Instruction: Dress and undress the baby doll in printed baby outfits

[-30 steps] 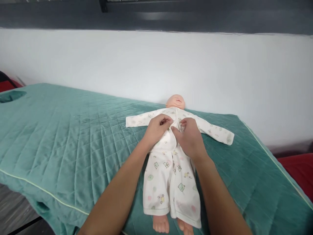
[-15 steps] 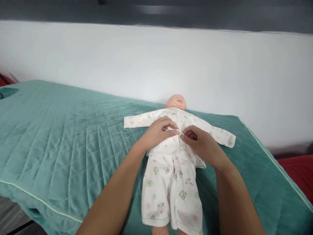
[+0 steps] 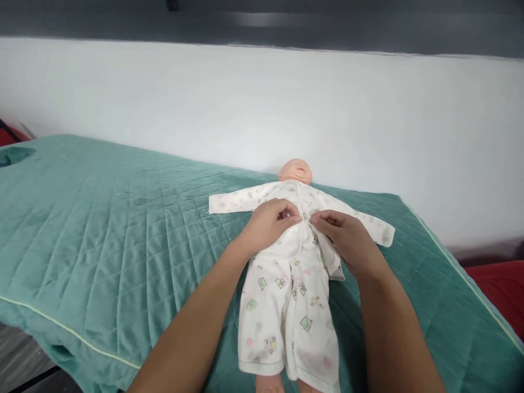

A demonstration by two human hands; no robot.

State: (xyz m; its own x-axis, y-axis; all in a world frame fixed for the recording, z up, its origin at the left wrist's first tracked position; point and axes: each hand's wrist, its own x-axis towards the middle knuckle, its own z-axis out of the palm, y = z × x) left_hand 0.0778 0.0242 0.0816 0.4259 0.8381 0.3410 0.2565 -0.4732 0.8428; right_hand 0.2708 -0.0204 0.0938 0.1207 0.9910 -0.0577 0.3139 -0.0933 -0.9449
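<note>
Hands, two, bare, one person's. Left hand (image 3: 272, 226): forearm rising from the lower edge, back of the hand uppermost, fingers curled, thumb and forefinger pinched together on the front edge of the shirt at mid-chest. Right hand (image 3: 346, 237): forearm rising from the lower right, wrist bent inward, thumb and forefinger likewise pinched on the shirt's facing edge, just beside the left fingertips; the two hands do not touch.

Baby doll (image 3: 295, 172), one: on its back near the right end of the bed, between the forearms, head toward the wall. Two feet (image 3: 269, 383) show below the hems, cut off by the lower edge.

Shirt (image 3: 286, 237), one: white, long-sleeved, front-opening, worn by the doll; two sleeves (image 3: 231, 203) spread outward; lower front parted, one corner turned aside under the right hand.

Trousers (image 3: 266, 305), one pair: white, two legs, matching print of green animal faces, pink and green dots. Whether any of the print is lettering is too small to tell.

Massage bed, one, under a green quilted cover (image 3: 123, 245) with pale piping (image 3: 73, 330); one oval opening (image 3: 16, 156) at far left.

White wall (image 3: 164, 98), one, beneath a dark grey band (image 3: 262, 27).

Red objects, two, partly in view: one at right (image 3: 497, 289), one at far left.
</note>
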